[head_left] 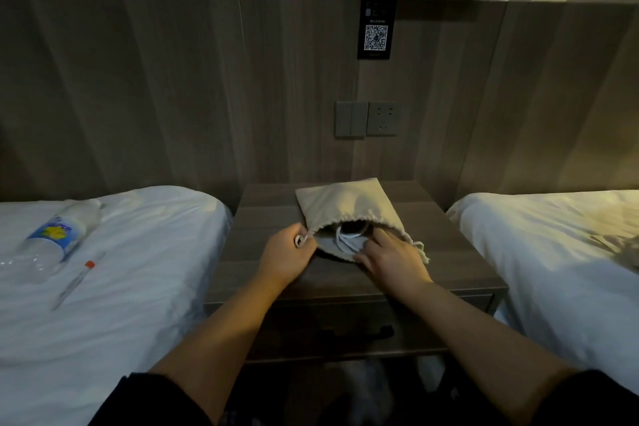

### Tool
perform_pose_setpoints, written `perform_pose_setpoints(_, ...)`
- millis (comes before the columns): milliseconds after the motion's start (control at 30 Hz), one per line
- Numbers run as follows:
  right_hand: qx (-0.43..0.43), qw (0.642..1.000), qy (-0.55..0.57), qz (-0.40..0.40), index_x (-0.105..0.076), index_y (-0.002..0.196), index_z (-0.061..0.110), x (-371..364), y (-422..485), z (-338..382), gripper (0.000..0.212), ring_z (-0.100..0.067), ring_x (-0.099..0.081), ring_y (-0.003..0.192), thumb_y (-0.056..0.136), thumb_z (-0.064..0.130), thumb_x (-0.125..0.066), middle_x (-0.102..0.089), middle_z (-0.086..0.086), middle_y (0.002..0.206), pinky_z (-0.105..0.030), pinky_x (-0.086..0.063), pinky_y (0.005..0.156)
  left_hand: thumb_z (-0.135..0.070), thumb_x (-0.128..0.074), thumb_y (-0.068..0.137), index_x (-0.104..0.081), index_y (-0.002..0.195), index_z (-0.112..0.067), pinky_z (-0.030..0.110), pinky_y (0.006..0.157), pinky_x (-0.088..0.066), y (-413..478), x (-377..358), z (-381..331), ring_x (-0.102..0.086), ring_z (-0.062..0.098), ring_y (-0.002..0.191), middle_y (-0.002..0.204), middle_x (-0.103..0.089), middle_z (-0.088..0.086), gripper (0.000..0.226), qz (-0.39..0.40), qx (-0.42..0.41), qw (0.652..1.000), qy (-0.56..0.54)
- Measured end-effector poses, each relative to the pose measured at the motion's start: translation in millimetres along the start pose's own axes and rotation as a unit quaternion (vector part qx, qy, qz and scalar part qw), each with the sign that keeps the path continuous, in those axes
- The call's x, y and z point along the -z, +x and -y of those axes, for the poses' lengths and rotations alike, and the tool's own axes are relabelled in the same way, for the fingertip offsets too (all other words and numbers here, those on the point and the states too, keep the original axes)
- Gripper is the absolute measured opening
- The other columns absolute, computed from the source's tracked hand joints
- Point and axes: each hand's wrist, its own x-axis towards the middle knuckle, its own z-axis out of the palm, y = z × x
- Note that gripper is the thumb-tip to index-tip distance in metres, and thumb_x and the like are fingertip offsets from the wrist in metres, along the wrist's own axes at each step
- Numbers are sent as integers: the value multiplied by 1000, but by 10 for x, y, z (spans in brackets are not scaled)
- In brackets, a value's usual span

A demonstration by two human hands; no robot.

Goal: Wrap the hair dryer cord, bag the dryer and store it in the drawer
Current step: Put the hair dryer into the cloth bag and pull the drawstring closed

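— At the lower middle of the frame, what are your fingers doing?

— My left hand (288, 254) is pinching the drawstring (299, 241) at the left corner of the bag's mouth, fingers curling tight round the loop. My right hand (390, 259) is reaching into the opening from the right. Its fingers (381, 235) are stretching out almost straight and the tips are hiding under the cloth, so I cannot tell whether they are gripping anything.

— Where is the bag lying?

— The beige bag (345, 201) is lying flat on the wooden worktop (449, 242) between two beds. Its closed end is pointing toward the top of the frame and its mouth is gaping toward me.

— Is the hair dryer showing?

— Barely. It is sitting inside the bag; only a grey patch (328, 243) is peeking out at the mouth, with a white cord (347, 238) looping across it.

— And the drawer?

— Just below the worktop's front edge the drawer (345, 325) is sitting in deep shadow; I cannot tell whether it is standing open.

— Anything else lying around?

— On the left bed (138, 252), at the left edge of the frame, a plastic bottle (58, 235) is lying on its side, and a thin tube with an orange cap (77, 282) is lying just below it. A wall socket (383, 118) is sitting above the worktop.
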Motion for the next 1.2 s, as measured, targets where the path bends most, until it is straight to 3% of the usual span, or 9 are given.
perform_pose_setpoints(67, -33, 995, 38, -85, -62, 84, 12, 53, -124, -95, 19, -24, -61, 78, 83, 31, -57, -60, -7, 88, -35, -51, 62, -25, -56, 84, -43, 62, -22, 29, 51, -30, 10, 4, -16, -46, 18, 60, 59, -48, -1, 26, 1, 26, 999, 42)
perform_pose_setpoints(200, -243, 966, 85, -31, -50, 121, 10, 112, -198, -360, 47, -27, -48, 116, 86, 40, -56, -52, -12, 124, -41, -41, 95, -41, -52, 87, -48, 73, -16, 31, 56, -34, 7, -26, -109, -52, 22, 68, 68, -54, 3, 29, 3, 26, 993, 112)
perform_pose_setpoints(333, -259, 957, 75, 104, -60, 94, 13, 110, -129, -468, 37, -26, -58, 95, 95, 40, -35, -66, -12, 102, -38, -45, 84, -41, -53, 88, -49, 71, -16, 33, 60, -41, 21, -44, -167, -55, 23, 70, 66, -52, 0, 30, -5, 5, 989, 147)
perform_pose_setpoints(567, -277, 943, 144, 112, -61, 84, 13, 288, 15, -471, 29, -25, -65, 78, 94, 32, -41, -66, -8, 82, -41, -55, 74, -41, -53, 87, -59, 88, -11, 32, 66, -43, 36, -64, -186, -59, 27, 83, 88, -62, 8, 30, 66, 39, 975, 207)
perform_pose_setpoints(633, -279, 943, 149, 104, -61, 74, 13, 359, 51, -486, 32, -27, -65, 76, 94, 30, -41, -65, -9, 76, -39, -55, 71, -33, -50, 91, -60, 89, -7, 32, 67, -41, 76, -54, -253, -60, 30, 86, 92, -63, 14, 29, 33, 50, 985, 159)
perform_pose_setpoints(767, -286, 940, 185, 30, -51, 60, 15, 665, 270, -591, 39, -28, -56, 66, 95, 29, -39, -55, -5, 64, -31, -42, 60, -30, -46, 94, -57, 76, -7, 30, 59, -35, 366, 219, -564, -53, 25, 69, 68, -53, 6, 31, -51, -1, 996, 75)
perform_pose_setpoints(900, -304, 919, 248, -35, -60, 58, 4, 1173, 697, -781, 47, -30, -58, 61, 93, 31, -43, -58, -10, 57, -30, -40, 56, -25, -48, 95, -55, 63, -16, 25, 51, -47, 659, 578, -981, -61, 11, 50, 57, -58, 2, 33, -69, -46, 994, -72)
perform_pose_setpoints(1000, -291, 918, 264, -58, -62, 57, 1, 1524, 917, -869, 46, -28, -58, 56, 91, 27, -45, -60, -13, 58, -33, -47, 58, -22, -49, 95, -53, 60, -13, 15, 36, -42, 836, 773, -1243, -53, 1, 33, 44, -56, -2, 37, -98, -33, 983, -150)
perform_pose_setpoints(1200, -310, 907, 279, -62, -60, 55, 4, 1800, 1186, -941, 46, -25, -57, 50, 92, 28, -45, -59, -11, 53, -33, -50, 58, -22, -50, 95, -53, 61, -7, 16, 31, -42, 1127, 904, -1421, -50, 6, 27, 33, -52, -1, 38, -95, 41, 954, -281)
